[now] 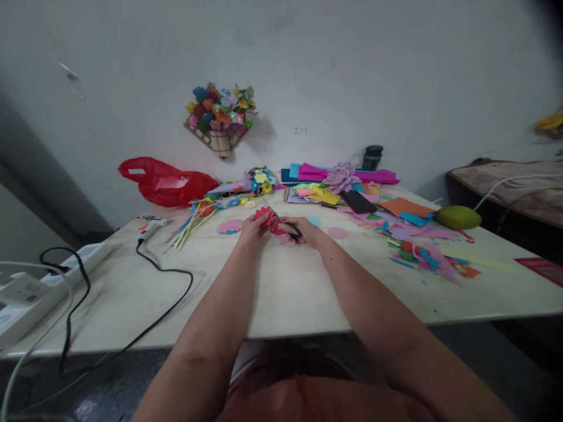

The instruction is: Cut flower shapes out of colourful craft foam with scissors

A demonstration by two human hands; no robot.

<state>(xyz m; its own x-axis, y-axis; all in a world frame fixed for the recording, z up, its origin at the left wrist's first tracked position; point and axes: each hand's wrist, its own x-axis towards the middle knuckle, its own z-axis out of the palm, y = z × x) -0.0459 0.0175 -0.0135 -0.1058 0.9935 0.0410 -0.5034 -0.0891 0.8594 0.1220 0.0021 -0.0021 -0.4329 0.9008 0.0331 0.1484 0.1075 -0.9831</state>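
Note:
My left hand (252,228) pinches a red scalloped paper piece (263,215) over the middle of the table. In my right hand (305,230) is a pair of scissors (294,228) with black handles; its blades point up and left, at the red piece. More red material lies between the two hands, partly covered by the fingers. A pink scalloped disc (229,226) rests left of my left hand. On the other side, a second pink disc (338,232) and a light blue disc (314,220) lie near my right hand.
A glue gun (153,225) with a black cord and a white power strip (53,284) occupy the left side. Behind are a red plastic bag (167,183) and paper flowers (263,180). Right are a dark phone (358,202), paper scraps (433,258) and a green fruit (458,217).

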